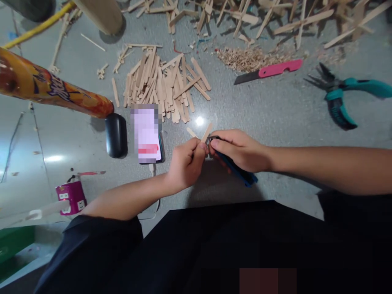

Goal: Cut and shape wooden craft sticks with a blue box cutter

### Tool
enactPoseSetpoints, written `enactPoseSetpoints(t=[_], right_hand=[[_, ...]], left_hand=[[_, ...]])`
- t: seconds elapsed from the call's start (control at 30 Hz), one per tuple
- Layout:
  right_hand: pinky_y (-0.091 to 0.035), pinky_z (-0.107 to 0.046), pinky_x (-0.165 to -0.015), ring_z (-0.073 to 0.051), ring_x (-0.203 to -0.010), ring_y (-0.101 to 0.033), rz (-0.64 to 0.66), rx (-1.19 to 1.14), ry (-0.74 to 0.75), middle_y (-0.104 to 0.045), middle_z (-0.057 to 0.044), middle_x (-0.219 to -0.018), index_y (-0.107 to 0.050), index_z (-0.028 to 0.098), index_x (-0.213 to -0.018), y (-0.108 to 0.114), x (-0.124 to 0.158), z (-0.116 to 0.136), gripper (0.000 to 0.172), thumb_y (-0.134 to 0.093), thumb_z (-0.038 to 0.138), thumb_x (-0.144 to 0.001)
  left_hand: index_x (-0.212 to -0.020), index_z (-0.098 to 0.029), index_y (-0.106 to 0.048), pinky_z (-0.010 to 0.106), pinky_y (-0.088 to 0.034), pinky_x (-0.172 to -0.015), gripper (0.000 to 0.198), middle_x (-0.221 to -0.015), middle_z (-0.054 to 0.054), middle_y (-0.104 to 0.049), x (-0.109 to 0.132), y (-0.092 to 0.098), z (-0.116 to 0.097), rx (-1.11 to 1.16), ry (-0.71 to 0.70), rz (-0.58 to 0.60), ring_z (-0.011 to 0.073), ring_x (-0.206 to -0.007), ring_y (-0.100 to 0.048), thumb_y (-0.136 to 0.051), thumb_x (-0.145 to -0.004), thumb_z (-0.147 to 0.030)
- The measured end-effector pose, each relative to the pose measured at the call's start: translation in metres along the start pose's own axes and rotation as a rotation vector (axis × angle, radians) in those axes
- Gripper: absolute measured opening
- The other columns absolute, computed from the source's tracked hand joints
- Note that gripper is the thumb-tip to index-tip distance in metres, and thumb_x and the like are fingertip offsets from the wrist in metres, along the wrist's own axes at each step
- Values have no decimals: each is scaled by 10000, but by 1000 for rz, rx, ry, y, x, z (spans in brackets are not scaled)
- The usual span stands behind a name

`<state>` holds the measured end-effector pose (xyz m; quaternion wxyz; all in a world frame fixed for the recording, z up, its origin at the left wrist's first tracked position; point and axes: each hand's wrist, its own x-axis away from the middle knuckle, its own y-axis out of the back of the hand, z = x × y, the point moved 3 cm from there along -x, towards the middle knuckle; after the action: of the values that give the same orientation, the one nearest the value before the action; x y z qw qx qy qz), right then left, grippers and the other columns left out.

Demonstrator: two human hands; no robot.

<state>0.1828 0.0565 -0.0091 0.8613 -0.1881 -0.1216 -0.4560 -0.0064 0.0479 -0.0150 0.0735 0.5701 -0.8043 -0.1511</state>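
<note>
My left hand (188,161) is closed, pinching a flat wooden craft stick (207,131) between thumb and fingers. A second pale stick (192,132) pokes out beside it at an angle; whether the two are joined I cannot tell. Wrapped round a blue-handled tool (234,163) with a dark metal tip is my right hand (237,149). The tip meets the sticks close to my left thumb. My fingers hide much of the tool, so its exact kind is unclear. Just beyond my hands lies a heap of loose craft sticks (147,79).
A phone (148,134) on a cable and a black oval case (116,135) lie left, near an orange can (61,87). A pink-handled cutter (280,68), wood shavings (245,59) and teal pliers (333,94) lie right. Crossed-stick pieces (303,22) line the back.
</note>
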Motion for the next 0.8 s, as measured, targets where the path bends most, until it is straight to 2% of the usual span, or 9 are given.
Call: enactPoseSetpoints(t=[0.2, 0.37, 0.43, 0.5, 0.57, 0.67, 0.73, 0.8], right_hand=[[-544, -254, -428, -150, -503, -622, 50, 49, -46, -641, 40, -696, -590, 248, -974, 3, 5, 6, 233, -567, 371, -1171], [-494, -274, -456, -153, -502, -635, 97, 149, -55, -623, 44, -711, -520, 263, -937, 5, 3, 12, 266, -479, 339, -1188], [-446, -287, -529, -153, -554, -613, 117, 320, 26, -614, 32, -722, -521, 257, -911, 9, 4, 18, 279, -489, 338, -1176], [-372, -313, -618, -166, -631, -563, 112, 610, 158, -612, 15, -738, -562, 243, -924, 13, 9, 27, 245, -546, 340, -1148], [-293, -345, -666, -187, -655, -512, 58, 904, 220, -612, 12, -741, -617, 234, -1038, 18, 15, 36, 168, -553, 345, -1148], [-237, -362, -679, -206, -680, -522, 4, 1178, 242, -725, -61, -927, -668, 220, -1164, 25, 20, 45, 248, -473, 373, -1178], [-204, -369, -678, -212, -678, -532, -42, 1349, 226, -768, -129, -1089, -706, 203, -1217, 28, 18, 46, 336, -442, 409, -1182], [-185, -375, -680, -224, -670, -546, -86, 1487, 176, -783, -182, -1145, -727, 170, -1283, 31, 14, 44, 424, -442, 463, -1172]], left_hand=[[-860, -190, -668, 197, -358, -517, 383, -620, -48, -572, -1, 2, -5, -53, -96, -13, 62, -534, -484, -573, -1209, -315], [-854, -187, -649, 191, -319, -506, 342, -628, -52, -586, -1, 2, -8, -75, -96, 4, 52, -540, -474, -589, -1185, -246], [-839, -192, -632, 201, -310, -503, 340, -626, -53, -570, -1, 2, -8, -69, -70, 15, 57, -541, -460, -594, -1174, -237], [-808, -201, -594, 216, -315, -511, 373, -622, -53, -538, -1, 3, -7, -53, -22, 29, 67, -548, -440, -584, -1177, -258], [-787, -212, -547, 235, -330, -533, 411, -626, -51, -511, -2, 4, -8, -36, 21, 45, 78, -563, -426, -558, -1188, -299], [-790, -224, -504, 272, -325, -568, 408, -641, -46, -494, -5, 4, -10, -99, 96, 164, 95, -586, -410, -543, -1180, -339], [-782, -224, -498, 301, -290, -586, 387, -640, -40, -501, -8, 5, -13, -240, 172, 289, 105, -589, -400, -556, -1150, -330], [-761, -223, -493, 326, -258, -609, 382, -626, -36, -498, -10, 7, -16, -369, 226, 371, 111, -586, -387, -566, -1122, -320]])
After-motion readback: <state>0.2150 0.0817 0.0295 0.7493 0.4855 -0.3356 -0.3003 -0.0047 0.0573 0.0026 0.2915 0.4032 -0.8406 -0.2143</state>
